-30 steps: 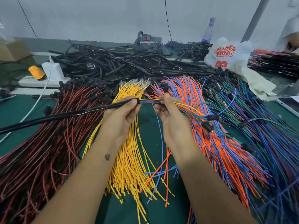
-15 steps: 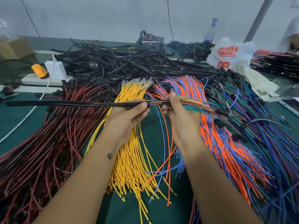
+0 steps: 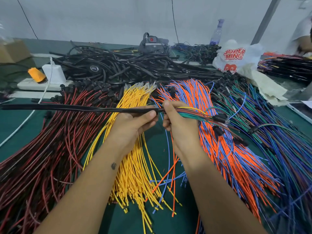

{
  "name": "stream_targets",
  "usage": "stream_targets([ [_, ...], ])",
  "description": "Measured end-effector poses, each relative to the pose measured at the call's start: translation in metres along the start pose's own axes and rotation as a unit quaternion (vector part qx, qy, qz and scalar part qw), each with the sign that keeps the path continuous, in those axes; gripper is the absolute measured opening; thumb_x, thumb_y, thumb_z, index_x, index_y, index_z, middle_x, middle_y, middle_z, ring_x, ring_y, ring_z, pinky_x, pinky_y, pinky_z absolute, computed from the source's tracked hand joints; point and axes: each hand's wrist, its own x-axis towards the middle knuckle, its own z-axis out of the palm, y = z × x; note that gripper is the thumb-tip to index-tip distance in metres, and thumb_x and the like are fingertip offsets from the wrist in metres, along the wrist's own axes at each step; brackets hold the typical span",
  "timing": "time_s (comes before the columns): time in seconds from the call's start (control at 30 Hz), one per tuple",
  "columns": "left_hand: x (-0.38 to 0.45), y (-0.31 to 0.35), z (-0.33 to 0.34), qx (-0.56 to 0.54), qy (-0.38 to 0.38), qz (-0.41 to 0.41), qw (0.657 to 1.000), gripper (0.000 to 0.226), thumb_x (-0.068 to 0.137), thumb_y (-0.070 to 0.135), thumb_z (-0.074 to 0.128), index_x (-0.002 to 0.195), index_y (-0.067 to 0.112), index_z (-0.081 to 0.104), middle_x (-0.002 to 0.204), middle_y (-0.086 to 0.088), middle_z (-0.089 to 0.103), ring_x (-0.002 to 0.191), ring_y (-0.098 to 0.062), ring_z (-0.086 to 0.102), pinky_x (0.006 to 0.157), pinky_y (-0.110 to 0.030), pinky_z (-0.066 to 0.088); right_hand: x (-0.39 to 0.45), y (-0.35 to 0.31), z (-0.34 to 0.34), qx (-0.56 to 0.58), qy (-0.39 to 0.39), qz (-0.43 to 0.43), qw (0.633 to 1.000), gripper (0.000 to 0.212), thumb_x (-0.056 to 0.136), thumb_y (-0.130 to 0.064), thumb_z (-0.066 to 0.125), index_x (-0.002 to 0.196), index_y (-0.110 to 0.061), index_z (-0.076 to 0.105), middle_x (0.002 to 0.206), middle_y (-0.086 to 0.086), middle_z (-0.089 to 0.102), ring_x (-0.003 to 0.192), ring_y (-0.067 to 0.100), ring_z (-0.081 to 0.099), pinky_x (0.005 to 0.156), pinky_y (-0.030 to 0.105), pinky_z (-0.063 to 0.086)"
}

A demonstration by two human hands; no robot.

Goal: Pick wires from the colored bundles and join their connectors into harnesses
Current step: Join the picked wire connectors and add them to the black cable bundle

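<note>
two hands meet mid-frame: the left hand grips the mouth of a black sleeve, the right hand pinches a gathered wire group right at that mouth. over the last second the sleeve has swung up from a droop to lie level and has crept along the wires, so sheathing looks well under way. the group fans out right, green, red and yellow, ending in black connectors. beyond lie the yellow bundle, orange-blue bundle and a black tubing pile.
</note>
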Motion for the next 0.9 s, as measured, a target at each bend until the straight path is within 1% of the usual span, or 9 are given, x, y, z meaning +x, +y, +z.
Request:
stream_targets([
  [0.2, -0.0008, -0.0015, -0.0001, 0.013, -0.006, 0.004, 1.0, 0.022, 0.069, 0.013, 0.07, 0.089, 0.006, 0.07, 0.076, -0.005, 0.072, 0.069, -0.012, 0.069, 0.061, -0.017, 0.054, 0.0008, 0.0027, 0.0006, 0.004, -0.012, 0.002, 1.0, 0.021, 0.089, -0.017, 0.068, 0.071, -0.023, 0.06, 0.051, -0.007, 0.057, 0.044, 0.007, 0.05, 0.044, 0.016, 0.037],
  [0.37, -0.0004, -0.0025, -0.0018, 0.019, -0.025, -0.001, 0.999, 0.02, 0.07, 0.014, 0.069, 0.088, 0.006, 0.07, 0.073, -0.003, 0.071, 0.066, -0.01, 0.067, 0.063, -0.016, 0.054, -0.0002, 0.0067, 0.0035, 0.002, -0.048, -0.001, 0.999, 0.026, 0.088, -0.014, 0.068, 0.065, -0.025, 0.064, 0.054, -0.003, 0.059, 0.047, 0.008, 0.052, 0.046, 0.017, 0.039],
  [0.47, 0.0001, -0.0026, -0.0019, 0.017, -0.021, 0.018, 0.999, 0.023, 0.071, 0.014, 0.067, 0.092, 0.004, 0.069, 0.075, -0.002, 0.072, 0.068, -0.009, 0.067, 0.065, -0.016, 0.053, -0.0001, 0.0069, 0.0039, 0.067, -0.081, 0.03, 0.994, 0.02, 0.086, -0.013, 0.068, 0.069, -0.022, 0.066, 0.055, -0.002, 0.059, 0.048, 0.009, 0.054, 0.048, 0.017, 0.041],
  [0.5, 0.0005, -0.0024, -0.002, 0.008, -0.015, 0.027, 0.999, 0.023, 0.071, 0.013, 0.067, 0.092, 0.004, 0.068, 0.076, -0.002, 0.072, 0.069, -0.009, 0.067, 0.066, -0.016, 0.054, -0.0003, 0.0056, 0.0034, 0.101, -0.097, 0.051, 0.989, 0.01, 0.083, -0.017, 0.068, 0.074, -0.02, 0.066, 0.057, -0.001, 0.06, 0.049, 0.009, 0.056, 0.049, 0.017, 0.042],
  [0.53, 0.0012, -0.0023, -0.0022, -0.007, -0.003, 0.035, 0.999, 0.022, 0.07, 0.012, 0.067, 0.091, 0.004, 0.068, 0.076, -0.002, 0.072, 0.07, -0.01, 0.067, 0.067, -0.017, 0.054, -0.0007, 0.0035, 0.0033, 0.134, -0.113, 0.078, 0.981, 0.009, 0.078, -0.025, 0.068, 0.08, -0.017, 0.065, 0.059, 0.0, 0.062, 0.051, 0.009, 0.058, 0.05, 0.016, 0.044],
  [0.6, 0.0029, -0.002, -0.0037, -0.038, 0.025, 0.042, 0.998, 0.019, 0.069, 0.009, 0.067, 0.088, 0.005, 0.067, 0.074, -0.001, 0.071, 0.068, -0.009, 0.066, 0.066, -0.016, 0.054, -0.0001, 0.0008, 0.001, 0.163, -0.133, 0.127, 0.969, 0.027, 0.074, -0.037, 0.063, 0.089, -0.015, 0.064, 0.066, 0.002, 0.066, 0.056, 0.01, 0.062, 0.053, 0.016, 0.047],
  [0.67, 0.0041, -0.0023, -0.005, -0.052, 0.041, 0.038, 0.997, 0.017, 0.07, 0.008, 0.068, 0.086, 0.005, 0.067, 0.072, -0.001, 0.07, 0.065, -0.008, 0.066, 0.062, -0.014, 0.053, 0.001, -0.0007, -0.0007, 0.155, -0.127, 0.143, 0.969, 0.026, 0.081, -0.04, 0.058, 0.09, -0.016, 0.066, 0.07, 0.004, 0.069, 0.058, 0.01, 0.062, 0.053, 0.016, 0.048],
  [0.77, 0.0053, -0.0032, -0.0061, -0.05, 0.053, 0.026, 0.997, 0.018, 0.071, 0.007, 0.069, 0.088, 0.003, 0.068, 0.072, -0.003, 0.071, 0.067, -0.01, 0.067, 0.062, -0.015, 0.052, 0.0004, -0.0004, -0.001, 0.119, -0.08, 0.134, 0.981, 0.024, 0.096, -0.03, 0.053, 0.086, -0.016, 0.069, 0.072, 0.004, 0.069, 0.058, 0.01, 0.06, 0.055, 0.017, 0.048],
  [0.9, 0.0064, -0.0038, -0.0065, -0.042, 0.058, 0.017, 0.997, 0.012, 0.078, 0.004, 0.068, 0.089, 0.002, 0.069, 0.073, -0.004, 0.071, 0.068, -0.01, 0.068, 0.062, -0.015, 0.052, -0.0002, -0.0009, 0.0015, 0.122, -0.032, 0.109, 0.986, 0.017, 0.095, -0.02, 0.058, 0.087, -0.01, 0.069, 0.073, 0.004, 0.069, 0.059, 0.011, 0.061, 0.055, 0.019, 0.051],
])
